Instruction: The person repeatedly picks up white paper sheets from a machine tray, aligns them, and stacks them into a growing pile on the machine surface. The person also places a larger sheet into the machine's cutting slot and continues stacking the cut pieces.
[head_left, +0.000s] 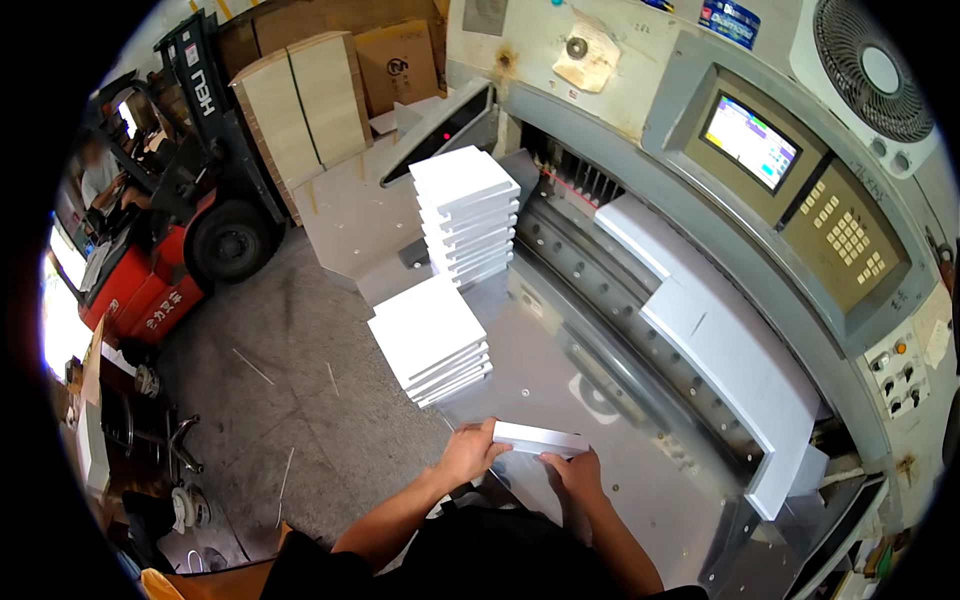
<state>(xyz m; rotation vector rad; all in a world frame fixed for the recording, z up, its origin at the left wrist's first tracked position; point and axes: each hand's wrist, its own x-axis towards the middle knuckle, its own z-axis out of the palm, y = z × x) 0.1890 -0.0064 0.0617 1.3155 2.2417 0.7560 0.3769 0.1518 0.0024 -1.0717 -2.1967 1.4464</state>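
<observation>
Close to my body, a thin stack of white paper [541, 439] is held between both hands, its long edge turned toward me. My left hand [470, 453] is closed around its left end, and my right hand [575, 470] grips its right end. Beyond them on the metal table [530, 375] stands a lower pile of white paper [428, 330], in slightly offset layers. Farther back rises a taller pile of white paper stacks [466, 210]. On the right, long white paper blocks [735, 335] lie along the bed of the cutting machine [640, 140].
A lit screen [750, 140] and keypad [845, 230] are on the machine, with a fan [875, 70] at upper right. A red forklift [150, 270] with a person [105, 180] in it stands at left. A strapped pallet load [310, 105] is behind.
</observation>
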